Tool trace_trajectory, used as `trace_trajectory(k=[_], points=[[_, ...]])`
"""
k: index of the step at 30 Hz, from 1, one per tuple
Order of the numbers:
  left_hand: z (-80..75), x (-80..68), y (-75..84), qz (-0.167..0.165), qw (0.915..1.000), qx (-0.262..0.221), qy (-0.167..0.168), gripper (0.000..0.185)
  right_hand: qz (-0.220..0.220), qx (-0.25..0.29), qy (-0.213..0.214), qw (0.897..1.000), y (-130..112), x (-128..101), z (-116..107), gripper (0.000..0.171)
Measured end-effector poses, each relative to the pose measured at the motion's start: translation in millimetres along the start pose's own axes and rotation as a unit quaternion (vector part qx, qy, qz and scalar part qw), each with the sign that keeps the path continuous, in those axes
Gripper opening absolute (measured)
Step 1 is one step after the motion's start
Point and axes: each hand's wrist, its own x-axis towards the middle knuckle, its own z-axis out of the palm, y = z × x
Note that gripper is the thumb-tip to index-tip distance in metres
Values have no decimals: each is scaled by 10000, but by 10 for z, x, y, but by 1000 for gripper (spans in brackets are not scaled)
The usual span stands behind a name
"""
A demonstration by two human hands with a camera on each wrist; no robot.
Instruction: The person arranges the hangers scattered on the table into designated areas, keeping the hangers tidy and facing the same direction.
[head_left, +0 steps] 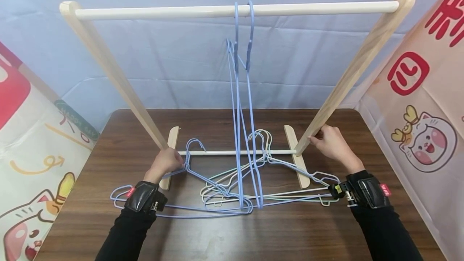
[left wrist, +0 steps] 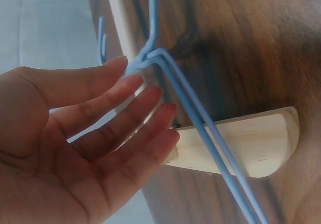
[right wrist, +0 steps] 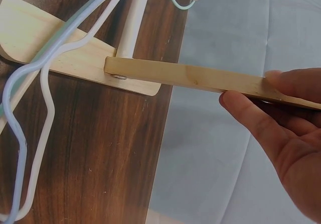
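A dark wood-grain tabletop (head_left: 253,237) stood before a pale blue backdrop and carried a small wooden clothes rack (head_left: 235,10). In the head view, two blue wire hangers (head_left: 243,43) hung from its top rail while a tangle of blue and white hangers (head_left: 232,196) lay around the base. The left hand (head_left: 164,164) rested at the left foot, the right hand (head_left: 331,144) low on the right leg (head_left: 348,75).

In the left wrist view the fingers (left wrist: 125,108) were straight and spread, their tips touching a blue hanger's twisted neck (left wrist: 143,61); unheld, it could slide off.

In the right wrist view, thumb and fingers (right wrist: 251,113) pinched the leg (right wrist: 185,76). Pulling it might tip the light rack and snag the hangers draped over its foot (right wrist: 30,30).
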Motion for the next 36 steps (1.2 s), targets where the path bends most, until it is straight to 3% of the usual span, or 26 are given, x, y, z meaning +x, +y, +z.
trace_trajectory(k=[13, 23, 29, 36], points=[[92, -2, -101, 71, 9999, -1, -124, 4, 53, 27, -13, 10000, -27, -2, -3, 20], [183, 32, -133, 49, 9999, 106, 27, 12, 56, 25, -38, 10000, -36, -5, -6, 20], [192, 33, -129, -110, 9999, 112, 35, 11, 39, 21, -8, 10000, -38, -3, -6, 19], [173, 17, -112, -72, 9999, 92, 32, 10, 48, 46, -3, 10000, -46, -7, -7, 19]])
